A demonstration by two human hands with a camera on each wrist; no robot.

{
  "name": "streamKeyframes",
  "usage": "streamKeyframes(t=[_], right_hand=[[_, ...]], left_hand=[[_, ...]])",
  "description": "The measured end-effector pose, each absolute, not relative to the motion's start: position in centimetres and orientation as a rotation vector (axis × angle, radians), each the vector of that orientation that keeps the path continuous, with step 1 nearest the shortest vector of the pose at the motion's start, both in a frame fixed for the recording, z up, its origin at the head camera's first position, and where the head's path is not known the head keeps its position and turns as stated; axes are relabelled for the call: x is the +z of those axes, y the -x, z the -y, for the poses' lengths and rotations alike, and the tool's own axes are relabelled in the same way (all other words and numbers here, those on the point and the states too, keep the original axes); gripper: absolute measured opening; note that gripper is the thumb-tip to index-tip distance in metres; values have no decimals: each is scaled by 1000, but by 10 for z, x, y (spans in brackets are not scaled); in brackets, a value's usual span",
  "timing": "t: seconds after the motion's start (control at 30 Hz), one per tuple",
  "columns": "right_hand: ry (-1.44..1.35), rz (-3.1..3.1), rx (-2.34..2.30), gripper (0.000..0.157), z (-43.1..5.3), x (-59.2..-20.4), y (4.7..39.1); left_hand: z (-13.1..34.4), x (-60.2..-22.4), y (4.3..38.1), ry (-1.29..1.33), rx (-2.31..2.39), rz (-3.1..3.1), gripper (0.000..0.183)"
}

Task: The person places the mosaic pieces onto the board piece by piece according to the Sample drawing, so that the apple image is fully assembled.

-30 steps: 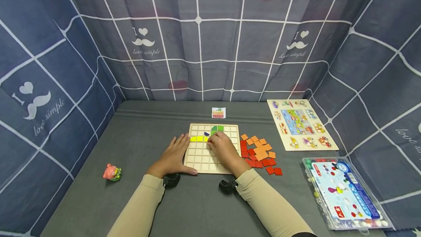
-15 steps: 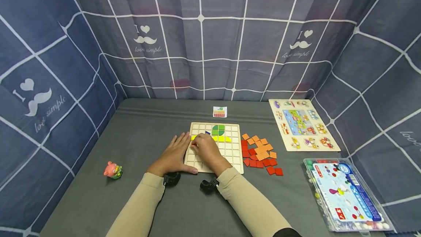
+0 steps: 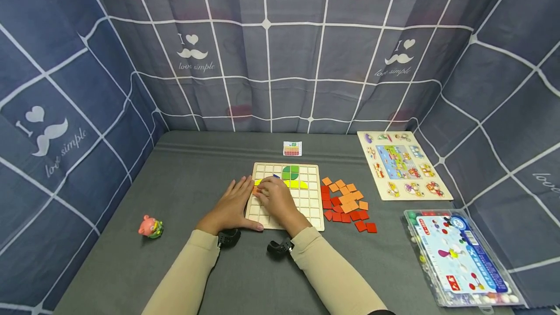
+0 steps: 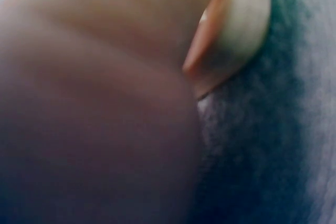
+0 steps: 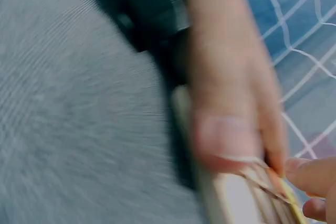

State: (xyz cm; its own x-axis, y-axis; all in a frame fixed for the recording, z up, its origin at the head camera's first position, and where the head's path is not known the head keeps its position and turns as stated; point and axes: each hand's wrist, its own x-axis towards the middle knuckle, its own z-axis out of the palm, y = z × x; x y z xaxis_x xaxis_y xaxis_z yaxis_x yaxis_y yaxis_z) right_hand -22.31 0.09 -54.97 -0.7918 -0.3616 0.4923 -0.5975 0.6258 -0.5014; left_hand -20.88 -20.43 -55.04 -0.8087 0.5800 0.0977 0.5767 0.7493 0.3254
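Observation:
A pale wooden grid board (image 3: pixel 302 208) lies on the table in the head view. It bears a green tile patch (image 3: pixel 290 173), a row of yellow tiles (image 3: pixel 297 184) and a small dark blue piece (image 3: pixel 276 176) partly behind my right hand. My left hand (image 3: pixel 231 207) rests along the board's left edge, fingers straight, thumb at the near corner. My right hand (image 3: pixel 277 200) is over the board's left part, its fingertips pinching an orange tile (image 3: pixel 255 190) just below the yellow row. In the right wrist view the thumb (image 5: pixel 228 137) hides most of that tile. The left wrist view is blurred.
Loose orange tiles (image 3: pixel 348 198) and red tiles (image 3: pixel 345 218) lie right of the board. A small printed card (image 3: pixel 292 148) is behind it. Farther right are a picture puzzle board (image 3: pixel 374 159) and a clear plastic case (image 3: pixel 459 256). A pink pig figurine (image 3: pixel 150 226) stands left.
My right hand has moved left across the board from the middle of the yellow row. An orange tile now shows at its fingertips. The left hand has stayed in place.

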Motion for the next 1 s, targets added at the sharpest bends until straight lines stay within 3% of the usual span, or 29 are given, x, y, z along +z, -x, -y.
streamKeyframes(t=[0.57,1.0], right_hand=[[-285,2603,1124,29,-149,-529,231],[-213,2703,921,9,-179,-540,240]], left_hand=[[203,-552,209,-889,553,-2918,151],[203,-554,209,-916,577,-2906,150]])
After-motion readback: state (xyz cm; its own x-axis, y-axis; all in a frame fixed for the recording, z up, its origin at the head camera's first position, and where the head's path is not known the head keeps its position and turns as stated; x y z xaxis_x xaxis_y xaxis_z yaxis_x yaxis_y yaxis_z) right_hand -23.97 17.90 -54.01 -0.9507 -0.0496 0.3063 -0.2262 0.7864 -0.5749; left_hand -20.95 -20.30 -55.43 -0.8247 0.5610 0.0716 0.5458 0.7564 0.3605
